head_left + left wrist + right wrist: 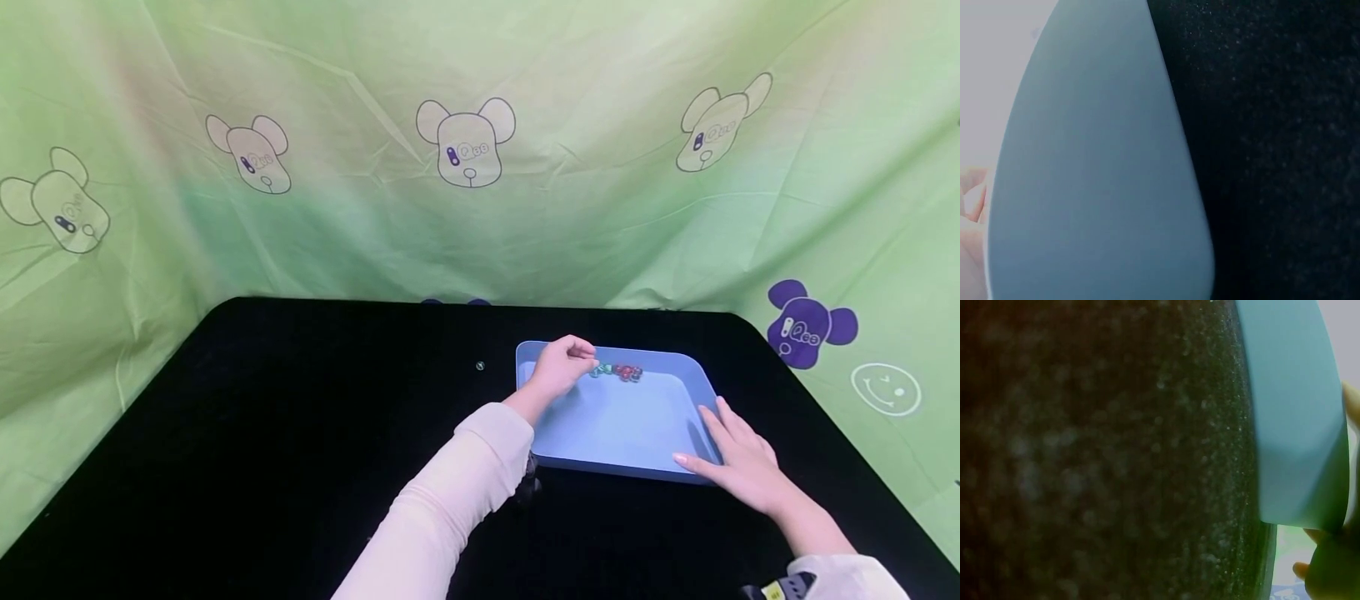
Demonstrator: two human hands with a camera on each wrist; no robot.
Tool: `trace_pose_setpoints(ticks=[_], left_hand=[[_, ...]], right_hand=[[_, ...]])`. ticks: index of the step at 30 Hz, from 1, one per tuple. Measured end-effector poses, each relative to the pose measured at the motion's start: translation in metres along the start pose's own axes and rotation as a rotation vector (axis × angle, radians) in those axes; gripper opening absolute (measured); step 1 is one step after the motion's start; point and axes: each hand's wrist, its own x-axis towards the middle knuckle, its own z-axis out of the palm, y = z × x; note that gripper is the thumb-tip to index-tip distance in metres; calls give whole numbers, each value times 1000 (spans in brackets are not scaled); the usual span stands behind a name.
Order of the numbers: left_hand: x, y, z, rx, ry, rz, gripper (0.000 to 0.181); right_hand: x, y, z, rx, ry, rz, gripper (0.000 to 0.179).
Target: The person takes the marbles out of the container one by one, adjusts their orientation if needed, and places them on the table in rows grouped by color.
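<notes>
A blue rectangular tray (622, 425) lies on the right part of the black table. Inside, along its back wall, small green glass marbles (604, 369) sit beside several red marbles (628, 373). My left hand (558, 367) reaches over the tray's left side with bent fingers, its tips right at the green marbles. I cannot tell whether a marble is between them. My right hand (738, 462) rests at the tray's front right corner, thumb over the front rim and fingers spread along the right side. The right wrist view shows this hand beside the tray wall (1294, 419).
A single small marble (480, 365) lies on the black table (300, 433), left of the tray. A green curtain (360, 233) with bear-head prints hangs behind the table and along its sides. A dark object (528, 479) shows partly beneath the left sleeve.
</notes>
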Motion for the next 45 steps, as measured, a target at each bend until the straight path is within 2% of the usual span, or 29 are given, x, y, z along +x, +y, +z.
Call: trace_pose_setpoints(ticks=[4,10,16,26,36,45], left_hand=[[2,-1,4,2,9,1,10],[4,-6,9,-1,21,-33,9],[4,-12,12,34,15,-52,7],[7,-11,18,28,22,-8,7],[12,-7,19,22,41,8,8],[16,-14,22,101,49,12,8]], right_hand=[[0,0,0,-2,1,3,83],[1,2,2,2,0,-5,83],[1,0,5,8,6,-10,83],[0,-2,5,3,13,-11,82],[-1,1,1,6,19,-12,82],[-2,1,1,0,24,-17,82]])
